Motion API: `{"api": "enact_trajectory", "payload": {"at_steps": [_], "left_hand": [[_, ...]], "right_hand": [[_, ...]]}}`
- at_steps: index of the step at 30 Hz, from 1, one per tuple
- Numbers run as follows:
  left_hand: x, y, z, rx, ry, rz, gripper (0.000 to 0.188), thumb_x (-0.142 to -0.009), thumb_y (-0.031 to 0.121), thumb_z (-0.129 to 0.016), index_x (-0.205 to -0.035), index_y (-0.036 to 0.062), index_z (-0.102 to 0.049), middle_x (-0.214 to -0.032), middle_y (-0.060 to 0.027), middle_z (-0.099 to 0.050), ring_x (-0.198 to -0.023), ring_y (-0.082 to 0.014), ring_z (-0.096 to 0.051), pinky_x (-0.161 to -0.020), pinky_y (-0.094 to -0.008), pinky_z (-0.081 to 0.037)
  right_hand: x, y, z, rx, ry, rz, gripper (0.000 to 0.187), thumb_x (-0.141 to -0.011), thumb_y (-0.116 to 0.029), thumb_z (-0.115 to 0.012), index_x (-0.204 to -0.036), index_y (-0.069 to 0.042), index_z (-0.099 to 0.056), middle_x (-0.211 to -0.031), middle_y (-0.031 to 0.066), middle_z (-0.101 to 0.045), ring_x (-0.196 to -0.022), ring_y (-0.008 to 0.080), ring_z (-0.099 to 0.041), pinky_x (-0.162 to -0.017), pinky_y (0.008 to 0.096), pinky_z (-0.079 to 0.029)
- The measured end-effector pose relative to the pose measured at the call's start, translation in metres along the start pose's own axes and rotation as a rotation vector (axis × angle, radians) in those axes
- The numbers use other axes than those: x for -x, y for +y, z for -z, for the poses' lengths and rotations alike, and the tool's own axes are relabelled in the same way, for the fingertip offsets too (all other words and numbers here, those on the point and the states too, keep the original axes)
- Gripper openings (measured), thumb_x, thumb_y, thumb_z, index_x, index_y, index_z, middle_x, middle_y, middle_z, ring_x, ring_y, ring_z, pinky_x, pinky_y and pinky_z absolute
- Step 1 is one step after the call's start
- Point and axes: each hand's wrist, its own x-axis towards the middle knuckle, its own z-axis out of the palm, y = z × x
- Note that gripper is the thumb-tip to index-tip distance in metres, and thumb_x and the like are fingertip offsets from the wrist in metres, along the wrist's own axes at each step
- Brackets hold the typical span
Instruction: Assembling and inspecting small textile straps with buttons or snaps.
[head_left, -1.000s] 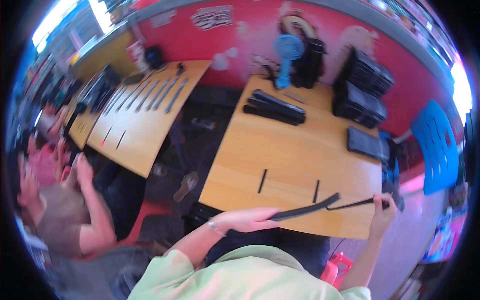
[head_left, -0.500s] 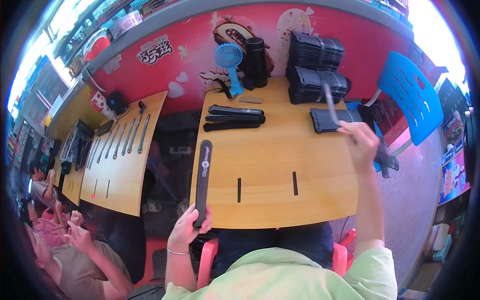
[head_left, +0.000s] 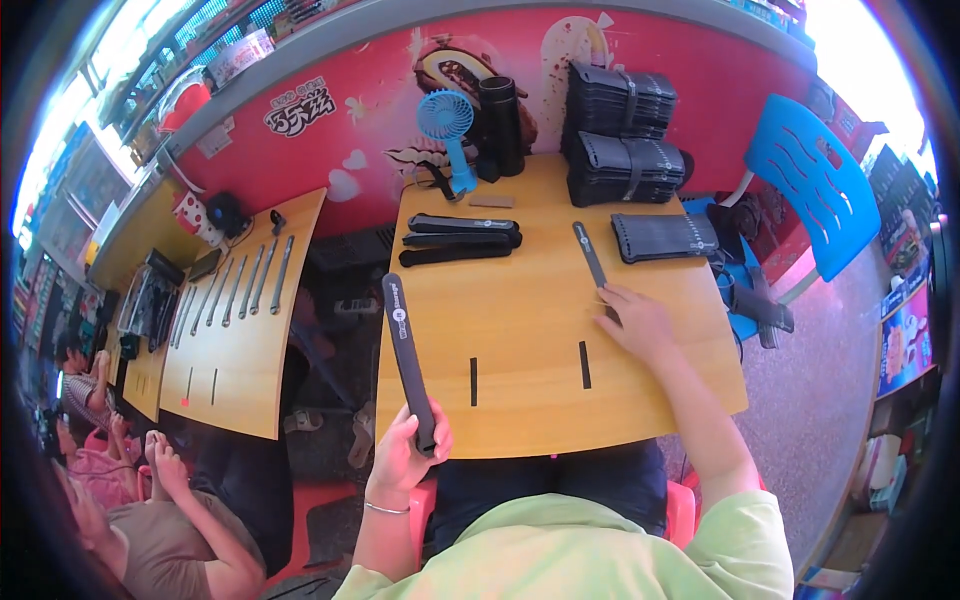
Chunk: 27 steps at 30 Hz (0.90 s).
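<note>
My left hand [head_left: 412, 447] is closed around the lower end of a black strap [head_left: 405, 340] with white lettering, which stands up over the table's near left edge. On the right side of the wooden table [head_left: 520, 320], my right hand [head_left: 640, 318] has its fingers on the near end of another black strap [head_left: 589, 254]. That strap points away from me, beside a flat stack of straps [head_left: 665, 238]. Folded black straps [head_left: 460, 238] lie at the far left of the tabletop. Two short black strips [head_left: 474, 382] mark the wood between my hands.
Banded bundles of black straps [head_left: 630, 170] are piled at the back right. A blue fan [head_left: 446, 118], a black bottle [head_left: 502, 125] and a small brown piece [head_left: 492, 201] stand or lie at the back. A blue chair [head_left: 815, 185] is at right; another person [head_left: 165, 530] sits at left.
My right hand has come down and left from above the strap stack, laying its strap on the table. The strap in my left hand has tilted, its top leaning left.
</note>
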Motion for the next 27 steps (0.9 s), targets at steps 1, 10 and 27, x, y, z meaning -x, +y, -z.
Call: {"api": "enact_trajectory", "payload": {"at_steps": [1, 10, 27], "left_hand": [[-0.001, -0.001, -0.001, -0.005, 0.020, -0.007, 0.025, -0.090, 0.027, -0.047, -0.106, 0.0070, -0.047, -0.075, -0.0076, -0.049, -0.062, -0.0163, -0.049, -0.051, -0.0262, -0.035], [-0.003, -0.006, -0.004, 0.036, -0.020, -0.023, 0.027, -0.090, 0.028, -0.049, -0.108, 0.0069, -0.048, -0.075, -0.0065, -0.049, -0.062, -0.0154, -0.049, -0.051, -0.0244, -0.035], [-0.004, -0.021, -0.011, 0.061, -0.050, 0.001, 0.028, -0.092, 0.022, -0.047, -0.115, 0.0057, -0.046, -0.083, -0.0058, -0.051, -0.070, -0.0144, -0.050, -0.055, -0.0241, -0.035]], "right_hand": [[-0.002, 0.001, 0.000, -0.001, 0.000, 0.001, 0.036, -0.081, -0.029, -0.063, -0.109, -0.007, -0.063, -0.115, 0.0091, -0.061, -0.096, 0.0269, -0.062, -0.082, 0.0362, -0.050], [-0.003, 0.006, -0.006, 0.087, -0.021, -0.076, 0.039, -0.083, -0.028, -0.062, -0.113, -0.003, -0.059, -0.119, 0.0119, -0.056, -0.092, 0.0296, -0.062, -0.078, 0.0383, -0.051], [-0.146, -0.063, -0.067, -0.087, -0.200, -0.274, 0.045, -0.082, -0.038, -0.063, -0.110, -0.003, -0.054, -0.092, 0.0194, -0.065, -0.089, 0.0345, -0.062, -0.070, 0.0445, -0.050]]}}
